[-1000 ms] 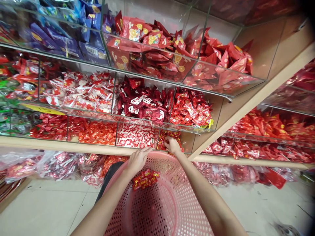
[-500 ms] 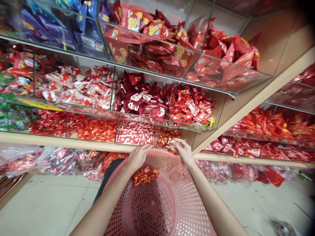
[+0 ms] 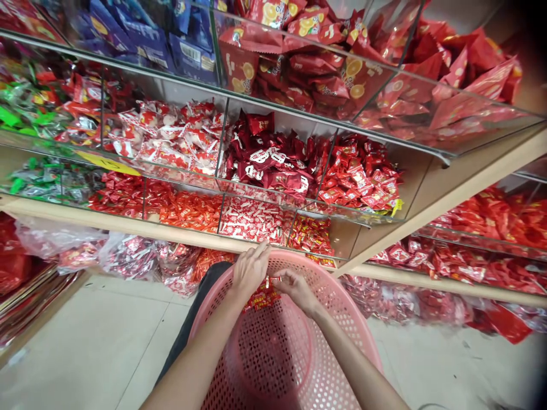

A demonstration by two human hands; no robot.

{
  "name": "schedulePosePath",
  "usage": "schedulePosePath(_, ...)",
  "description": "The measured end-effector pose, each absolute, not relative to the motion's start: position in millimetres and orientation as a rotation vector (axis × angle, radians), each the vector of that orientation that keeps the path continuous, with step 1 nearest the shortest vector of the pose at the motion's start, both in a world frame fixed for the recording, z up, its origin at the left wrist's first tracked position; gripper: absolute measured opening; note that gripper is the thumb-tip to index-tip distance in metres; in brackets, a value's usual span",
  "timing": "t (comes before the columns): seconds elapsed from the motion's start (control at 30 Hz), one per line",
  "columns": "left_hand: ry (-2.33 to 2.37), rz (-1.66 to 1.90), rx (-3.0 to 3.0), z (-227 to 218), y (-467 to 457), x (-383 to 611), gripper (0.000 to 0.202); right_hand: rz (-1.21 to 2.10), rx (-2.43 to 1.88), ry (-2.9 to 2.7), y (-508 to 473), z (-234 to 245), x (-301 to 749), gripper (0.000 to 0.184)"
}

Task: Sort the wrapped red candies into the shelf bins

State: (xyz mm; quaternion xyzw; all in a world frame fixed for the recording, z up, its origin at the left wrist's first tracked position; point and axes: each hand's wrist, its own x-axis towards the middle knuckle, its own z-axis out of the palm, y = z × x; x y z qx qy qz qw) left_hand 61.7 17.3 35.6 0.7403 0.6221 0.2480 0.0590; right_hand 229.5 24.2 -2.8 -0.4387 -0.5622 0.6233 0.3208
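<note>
A pink perforated plastic basket stands between my arms. My left hand lies across its far rim, fingers stretched out; their undersides are hidden. Just inside the rim, my right hand is closed in a pinch, its fingertips at a small red-and-yellow wrapped candy. Right below lies a little heap of the same wrapped candies, partly covered by my hands. More of them fill a bin at the bottom of the shelf, beyond the rim.
Clear-fronted shelf bins hold red-and-white candies, dark red packets and large orange-print bags. A wooden upright divides the shelving at right. Plastic bags of candies lie under the shelf, above the tiled floor.
My right hand has come from the candy bin down into the basket. My left hand stays near the rim, its fingers turned more upward. The view has shifted left.
</note>
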Motion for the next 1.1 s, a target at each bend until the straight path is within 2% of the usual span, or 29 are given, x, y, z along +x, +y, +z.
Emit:
schedulePosePath(0.43, 1.883, 0.831, 2.258, 31.5, 22.1, 61.2, 0.039, 1.569, -1.196, -1.536, 22.1, -26.9, 211.1, 0.039)
schedulePosePath(0.8, 1.887, 0.850, 2.276, 33.3, 21.0, 58.7, 0.039, 1.316, -1.045, -1.985, 16.4, -40.6, 183.1, 0.022)
schedulePosePath(0.97, 1.870, 0.854, 2.280, 34.7, 20.5, 58.1, 0.038, 0.839, -1.174, -2.117, 16.1, -17.7, 189.4, 0.016)
schedulePosePath(1.03, 1.857, 0.867, 2.295, 33.4, 20.9, 56.7, 0.038, 0.778, -1.205, -2.116, 22.9, 3.5, 198.7, 0.013)
schedulePosePath(1.1, 1.852, 0.887, 2.318, 30.7, 22.1, 54.5, 0.038, 0.760, -1.242, -2.075, 35.1, 26.9, 211.3, 0.020)
